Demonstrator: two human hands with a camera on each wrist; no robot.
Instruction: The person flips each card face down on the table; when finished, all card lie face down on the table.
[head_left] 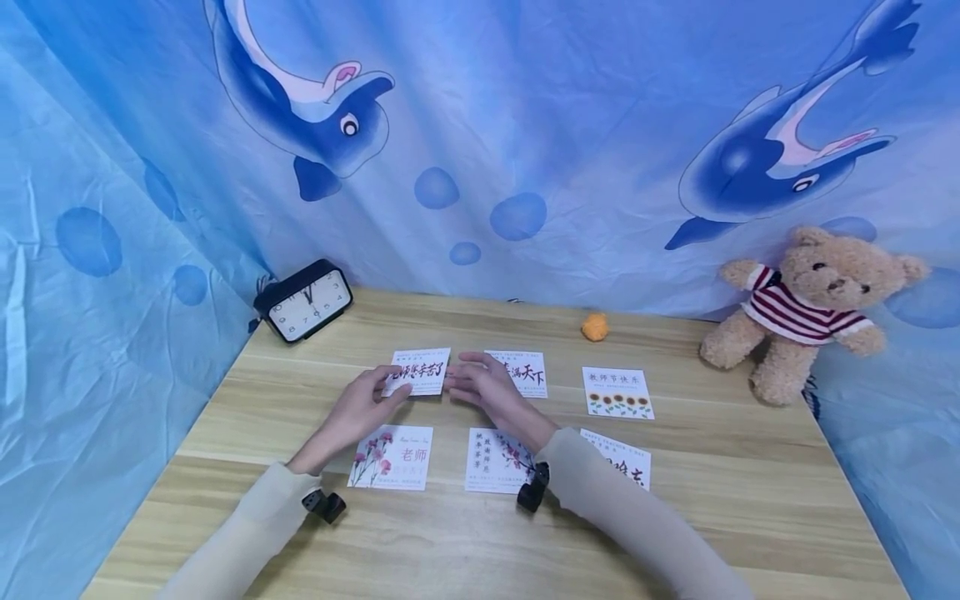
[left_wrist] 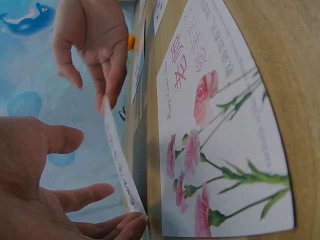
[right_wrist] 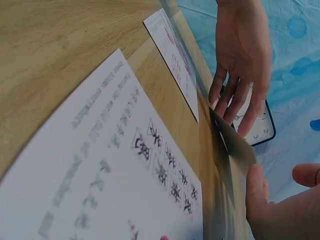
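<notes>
A white greeting card (head_left: 423, 362) with dark red brush lettering stands tilted at the back left of the cards, its lower edge close to the table. My left hand (head_left: 360, 407) touches its left edge with the fingertips, thumb held apart. At the opposite edge, the fingertips of my right hand (head_left: 497, 390) touch the card, the thumb also apart. The left wrist view shows the card (left_wrist: 121, 162) edge-on between both hands; the right wrist view shows its plain back (right_wrist: 235, 142). A carnation card (head_left: 405, 471) lies in front of the left hand, and a blossom card (head_left: 483, 471) lies under the right wrist.
A lettered card (head_left: 531, 375) lies partly behind the right hand. Farther right are a sunflower card (head_left: 618, 392) and another card (head_left: 618, 454) partly covered by the right sleeve. A clock (head_left: 307, 304), an orange ball-like object (head_left: 595, 327) and a teddy bear (head_left: 810, 304) stand along the back.
</notes>
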